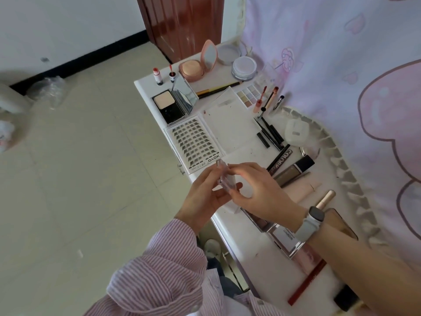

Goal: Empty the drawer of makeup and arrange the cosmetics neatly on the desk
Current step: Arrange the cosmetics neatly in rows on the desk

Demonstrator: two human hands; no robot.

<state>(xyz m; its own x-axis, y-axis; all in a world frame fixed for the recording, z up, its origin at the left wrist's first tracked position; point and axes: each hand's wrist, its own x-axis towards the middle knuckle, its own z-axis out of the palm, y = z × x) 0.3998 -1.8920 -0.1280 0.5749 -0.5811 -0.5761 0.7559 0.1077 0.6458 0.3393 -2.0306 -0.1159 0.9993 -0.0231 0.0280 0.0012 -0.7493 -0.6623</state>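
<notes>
Now both hands' fingers pinching 1 small clear case (222, 176) above the desk (246, 153) edge.

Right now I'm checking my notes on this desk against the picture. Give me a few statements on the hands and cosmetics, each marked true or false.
1. Both hands hold a small clear case. True.
2. The watch is on the left hand. False: it is on the wrist of the right hand.
3. The pink compact stands open, mirror up. True.
4. The lash tray lies on the floor. False: it lies on the desk.
5. The red pencil lies near the desk's near end. True.
</notes>
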